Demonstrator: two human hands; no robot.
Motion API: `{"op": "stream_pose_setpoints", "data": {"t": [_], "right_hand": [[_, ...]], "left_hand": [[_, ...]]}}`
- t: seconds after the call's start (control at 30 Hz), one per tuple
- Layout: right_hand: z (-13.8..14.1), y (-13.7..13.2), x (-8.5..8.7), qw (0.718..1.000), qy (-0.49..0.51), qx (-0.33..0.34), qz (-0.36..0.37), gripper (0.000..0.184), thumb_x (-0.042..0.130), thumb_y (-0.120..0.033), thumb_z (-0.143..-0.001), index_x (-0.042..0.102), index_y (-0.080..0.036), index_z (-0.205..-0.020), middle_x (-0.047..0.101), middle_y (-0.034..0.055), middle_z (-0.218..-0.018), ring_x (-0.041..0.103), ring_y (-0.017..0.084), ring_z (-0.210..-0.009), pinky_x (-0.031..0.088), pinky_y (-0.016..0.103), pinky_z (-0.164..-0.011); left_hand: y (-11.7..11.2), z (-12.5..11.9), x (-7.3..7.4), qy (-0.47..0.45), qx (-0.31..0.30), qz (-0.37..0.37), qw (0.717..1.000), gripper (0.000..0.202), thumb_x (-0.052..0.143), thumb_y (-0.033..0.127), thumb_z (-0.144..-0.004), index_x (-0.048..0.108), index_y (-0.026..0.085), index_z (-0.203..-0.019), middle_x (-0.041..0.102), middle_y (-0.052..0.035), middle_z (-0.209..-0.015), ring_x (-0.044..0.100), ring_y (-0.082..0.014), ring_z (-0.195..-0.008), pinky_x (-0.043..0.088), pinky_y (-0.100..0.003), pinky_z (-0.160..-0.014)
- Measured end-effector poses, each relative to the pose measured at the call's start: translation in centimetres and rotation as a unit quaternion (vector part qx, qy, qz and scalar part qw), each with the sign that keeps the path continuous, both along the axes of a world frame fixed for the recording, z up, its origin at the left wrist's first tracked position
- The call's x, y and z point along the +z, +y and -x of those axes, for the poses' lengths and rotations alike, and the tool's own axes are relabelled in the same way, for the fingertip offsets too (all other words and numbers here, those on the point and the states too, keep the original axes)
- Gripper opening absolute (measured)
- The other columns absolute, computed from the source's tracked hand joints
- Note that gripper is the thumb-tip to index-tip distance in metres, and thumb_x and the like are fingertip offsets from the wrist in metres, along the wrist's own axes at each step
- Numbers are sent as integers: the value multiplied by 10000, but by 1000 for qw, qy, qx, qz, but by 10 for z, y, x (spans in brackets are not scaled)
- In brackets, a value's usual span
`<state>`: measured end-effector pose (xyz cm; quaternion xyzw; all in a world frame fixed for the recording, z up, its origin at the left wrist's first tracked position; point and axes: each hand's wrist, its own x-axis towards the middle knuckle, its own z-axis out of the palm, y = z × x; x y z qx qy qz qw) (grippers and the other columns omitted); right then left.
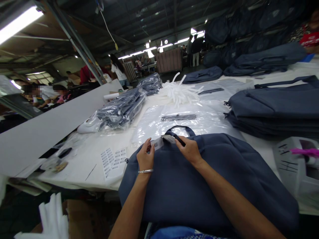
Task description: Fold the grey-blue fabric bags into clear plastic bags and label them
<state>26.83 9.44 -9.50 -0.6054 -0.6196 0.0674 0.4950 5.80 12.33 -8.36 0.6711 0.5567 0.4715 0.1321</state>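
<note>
A dark blue bag (179,186) lies across the table's front edge, with its carry handle (188,130) pointing away from me. My left hand (146,156) pinches a white printed tag (158,143) near the top of the bag. Over the handle's base, my right hand (189,150) is closed on the dark strap, and a second pale tag (168,138) shows beside its fingertips. Whether the two tags are joined, I cannot tell. To the left of the bag lies a sheet of barcode stickers (112,162).
Clear plastic bags (154,124) lie flat beyond the bag, with white strips (180,89) heaped behind them. Plastic-wrapped bags (122,108) are piled at left, dark bags (274,109) stacked at right. A grey plastic holder (289,166) stands near right. Several people are in the background.
</note>
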Motion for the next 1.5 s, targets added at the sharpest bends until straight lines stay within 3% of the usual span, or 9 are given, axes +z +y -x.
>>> {"op": "stream_pose_setpoints", "data": {"t": [0.2, 0.4, 0.67, 0.83, 1.03, 1.2, 1.3, 1.4, 1.5], "right_hand": [[-1, 0, 2, 1000, 18, -8, -6, 269, 531, -405, -933, 710, -217, -1006, 753, 51, -961, 709, 239, -874, 504, 293, -760], [5, -10, -4, 995, -87, 52, -14, 267, 507, -362, -957, 693, -204, -1066, 743, 64, -1031, 698, 209, -913, 490, 274, -811], [21, -35, -14, 944, -256, 187, 87, 203, 491, -258, -961, 671, -212, -1042, 723, 60, -1027, 658, 187, -933, 464, 247, -746], [24, -45, -10, 929, -277, 204, 137, 212, 477, -254, -969, 655, -193, -1067, 715, 74, -1020, 657, 210, -945, 484, 275, -742], [28, -71, -11, 929, -271, 184, 170, 214, 496, -171, -938, 668, -153, -1065, 714, 109, -1022, 663, 242, -935, 522, 363, -835], [18, -133, -14, 958, -152, 205, 129, 342, 531, -119, -895, 640, -173, -1214, 620, 126, -1303, 546, 276, -1231, 399, 473, -1080], [-4, -186, -8, 961, 16, 194, 198, 283, 512, -308, -941, 682, -219, -1149, 698, 83, -1162, 638, 222, -1080, 496, 356, -968], [-27, -238, -7, 895, 194, 129, 381, 471, 439, -555, -927, 736, -196, -856, 732, 53, -787, 676, 177, -685, 539, 264, -652], [-39, -275, -22, 807, 305, 44, 503, 643, 414, -701, -859, 709, -161, -675, 688, 66, -619, 643, 187, -571, 505, 268, -560]], "left_hand": [[-23, 7, 0, 171, -93, -69, 978, 327, 512, 284, -934, 667, 276, -1221, 726, -77, -1110, 666, -243, -1021, 466, -384, -984], [-39, -5, -6, 331, -291, -107, 891, 348, 448, 158, -951, 660, 272, -1202, 715, -62, -1151, 652, -220, -1080, 463, -401, -1014], [-50, -2, -20, 336, -344, -138, 866, 233, 485, 121, -912, 679, 188, -1021, 740, -59, -953, 698, -171, -870, 589, -290, -783], [-54, 3, 2, 251, -251, -110, 928, 294, 496, 137, -907, 635, 210, -1156, 687, -63, -1165, 644, -171, -1080, 535, -308, -961], [-47, -6, -15, 361, -256, -56, 895, 285, 476, 193, -942, 649, 174, -1168, 666, -94, -1245, 614, -226, -1167, 505, -402, -1024], [-70, -12, -32, 435, -250, -85, 861, 387, 437, 98, -935, 581, 158, -1289, 634, -93, -1306, 506, -280, -1300, 397, -513, -1113], [-82, -13, -35, 440, -293, -94, 844, 417, 404, 47, -922, 583, 152, -1284, 632, -77, -1312, 514, -242, -1293, 425, -435, -1104], [-88, -16, -33, 428, -296, -84, 850, 448, 378, 39, -923, 562, 176, -1307, 658, -79, -1269, 569, -235, -1228, 363, -512, -1135], [-89, -21, -28, 415, -295, -74, 857, 407, 403, 124, -950, 541, 195, -1326, 670, -93, -1235, 597, -249, -1181, 242, -620, -1160]]}}
